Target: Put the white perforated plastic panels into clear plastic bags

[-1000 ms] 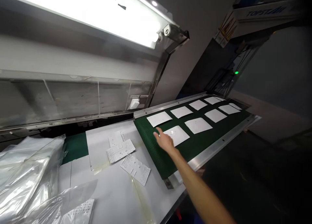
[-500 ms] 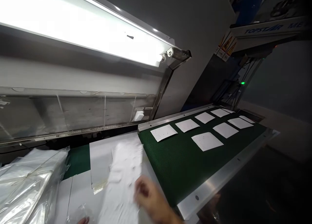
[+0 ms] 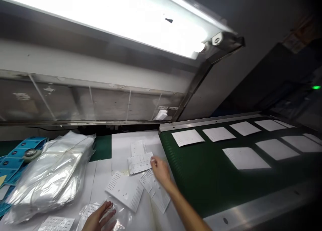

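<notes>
My right hand [image 3: 160,170] pinches the right edge of a thin white card [image 3: 141,163] with slots, small holes and rows of print. That card overlaps another white card [image 3: 137,148] behind it. Below lie a larger square white card [image 3: 125,190] and a tilted white card [image 3: 155,190], close to my right wrist. At the bottom, my left hand [image 3: 100,218] has its fingers spread and slightly bent against a crumpled clear plastic bag [image 3: 123,217]. Its palm and thumb are partly hidden.
A tied stack of clear plastic bags [image 3: 56,170] lies left, beside blue printed sheets [image 3: 18,157] and a tape roll [image 3: 31,154]. To the right, a green conveyor belt [image 3: 191,170] carries several white cards behind a metal rail [image 3: 241,209]. A lamp [image 3: 100,16] hangs overhead.
The view has turned left and down. The blurred white cards by my right hand now lie spread out, with one pinched in it. More of my left hand shows over the clear bag.
</notes>
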`<state>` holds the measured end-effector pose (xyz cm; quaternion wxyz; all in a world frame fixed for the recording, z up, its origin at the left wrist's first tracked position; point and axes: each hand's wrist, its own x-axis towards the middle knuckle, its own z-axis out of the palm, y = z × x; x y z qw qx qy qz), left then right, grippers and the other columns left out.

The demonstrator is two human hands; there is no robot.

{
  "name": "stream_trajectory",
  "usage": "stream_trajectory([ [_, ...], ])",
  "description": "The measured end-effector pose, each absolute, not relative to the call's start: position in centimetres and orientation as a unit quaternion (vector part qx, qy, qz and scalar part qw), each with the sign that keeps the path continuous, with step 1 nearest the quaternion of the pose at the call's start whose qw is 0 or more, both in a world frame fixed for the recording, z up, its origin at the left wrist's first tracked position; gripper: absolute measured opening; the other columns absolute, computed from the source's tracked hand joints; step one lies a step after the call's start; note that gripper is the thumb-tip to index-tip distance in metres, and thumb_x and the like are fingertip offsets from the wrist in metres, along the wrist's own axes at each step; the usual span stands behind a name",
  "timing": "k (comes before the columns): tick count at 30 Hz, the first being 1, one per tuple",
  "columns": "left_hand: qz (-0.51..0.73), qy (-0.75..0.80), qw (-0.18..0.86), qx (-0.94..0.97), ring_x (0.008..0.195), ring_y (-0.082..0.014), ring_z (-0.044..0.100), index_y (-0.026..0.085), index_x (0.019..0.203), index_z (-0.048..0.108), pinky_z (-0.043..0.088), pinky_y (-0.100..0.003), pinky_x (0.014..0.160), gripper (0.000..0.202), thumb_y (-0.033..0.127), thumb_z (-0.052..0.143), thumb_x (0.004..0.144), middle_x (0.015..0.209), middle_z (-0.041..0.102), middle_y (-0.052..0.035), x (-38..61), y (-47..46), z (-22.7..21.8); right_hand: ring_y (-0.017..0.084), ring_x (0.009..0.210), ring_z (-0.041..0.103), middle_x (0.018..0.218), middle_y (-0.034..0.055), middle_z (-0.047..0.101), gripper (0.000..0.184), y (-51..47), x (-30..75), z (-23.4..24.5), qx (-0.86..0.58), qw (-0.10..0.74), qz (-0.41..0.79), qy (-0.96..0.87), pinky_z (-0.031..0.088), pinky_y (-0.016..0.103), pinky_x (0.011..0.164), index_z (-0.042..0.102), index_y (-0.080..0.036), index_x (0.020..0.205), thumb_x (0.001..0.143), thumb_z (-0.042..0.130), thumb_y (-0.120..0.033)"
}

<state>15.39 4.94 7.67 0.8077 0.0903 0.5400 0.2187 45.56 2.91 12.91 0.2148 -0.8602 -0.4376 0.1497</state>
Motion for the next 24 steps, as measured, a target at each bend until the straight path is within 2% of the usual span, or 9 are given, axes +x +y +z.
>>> stream_trajectory([
  [4,0.222,0.556,0.797,0.07,0.107,-0.0355,0.057,0.012,0.098,0.059,0.052,-0.046,0.087,0.031,0.024,0.069,0.071,0.127,0.052,-0.0153,13.4,3.4,5.6,0.026,0.107,0.055,0.116,0.0124,0.06,0.046,-0.1,38.5,5.0,-0.823,0.143,0.238,-0.495,0.042,0.038,0.089,0.051,-0.016,0.123,0.081,0.052,-0.033],
  [8,0.237,0.577,0.773,0.114,0.096,-0.0329,0.063,0.011,0.098,0.061,0.053,-0.045,0.083,0.033,0.026,0.068,0.07,0.122,0.057,-0.0168,12.7,2.3,6.1,0.037,0.13,0.029,0.14,0.0184,0.037,0.088,0.0,34.8,0.1,-0.79,0.114,0.282,-0.533,0.023,0.048,0.106,0.04,-0.013,0.134,0.055,0.076,-0.03],
  [9,0.245,0.58,0.767,0.122,0.094,-0.0326,0.063,0.01,0.098,0.061,0.054,-0.046,0.081,0.033,0.027,0.068,0.07,0.12,0.058,-0.0173,12.6,2.2,6.3,0.04,0.131,0.024,0.142,0.0206,0.034,0.091,0.4,34.2,-0.4,-0.787,0.114,0.285,-0.535,0.019,0.05,0.107,0.039,-0.011,0.134,0.052,0.077,-0.025],
  [11,0.26,0.578,0.763,0.128,0.092,-0.0322,0.064,0.01,0.098,0.061,0.055,-0.045,0.078,0.035,0.029,0.068,0.07,0.118,0.059,-0.018,12.2,2.3,6.7,0.041,0.131,0.024,0.14,0.0237,0.035,0.076,1.2,33.5,-0.6,-0.788,0.127,0.285,-0.531,0.017,0.051,0.106,0.043,-0.008,0.131,0.06,0.069,-0.015],
  [14,0.285,0.561,0.766,0.129,0.092,-0.0322,0.064,0.009,0.099,0.061,0.054,-0.045,0.079,0.036,0.03,0.068,0.071,0.119,0.058,-0.0185,11.2,2.7,7.2,0.035,0.114,0.048,0.117,0.0231,0.056,0.042,1.6,33.6,1.5,-0.784,0.173,0.293,-0.518,0.032,0.05,0.097,0.05,-0.007,0.123,0.081,0.043,-0.012],
  [16,0.305,0.54,0.772,0.136,0.099,-0.0327,0.061,0.009,0.101,0.061,0.052,-0.046,0.085,0.036,0.031,0.067,0.073,0.124,0.055,-0.0178,10.8,3.2,7.6,0.028,0.092,0.06,0.096,0.0164,0.064,0.039,1.1,33.4,3.9,-0.773,0.217,0.314,-0.506,0.043,0.043,0.083,0.05,-0.011,0.121,0.091,0.027,-0.02],
  [18,0.333,0.515,0.777,0.142,0.11,-0.0327,0.055,0.012,0.105,0.06,0.048,-0.047,0.093,0.036,0.035,0.063,0.077,0.13,0.051,-0.0148,11.1,3.6,8.2,0.021,0.078,0.062,0.09,0.0093,0.065,0.044,-0.1,32.4,6.5,-0.755,0.263,0.338,-0.496,0.047,0.034,0.072,0.047,-0.016,0.122,0.095,0.016,-0.031],
  [21,0.37,0.478,0.784,0.139,0.119,-0.0337,0.048,0.017,0.109,0.059,0.045,-0.05,0.096,0.042,0.042,0.063,0.075,0.128,0.054,-0.0117,12.4,4.2,9.1,0.015,0.072,0.062,0.088,0.004,0.066,0.04,-2.0,30.1,9.9,-0.664,0.383,0.474,-0.432,0.049,0.027,0.066,0.054,-0.018,0.113,0.094,0.028,-0.041],
  [24,0.347,0.545,0.743,0.175,0.121,-0.04,0.043,0.018,0.104,0.062,0.042,-0.055,0.096,0.048,0.044,0.071,0.065,0.117,0.062,-0.0126,12.5,4.6,9.5,0.017,0.059,0.062,0.072,0.0026,0.066,0.034,-1.8,31.7,12.3,-0.609,0.475,0.56,-0.3,0.051,0.029,0.055,0.064,-0.014,0.093,0.07,0.069,-0.039],
])
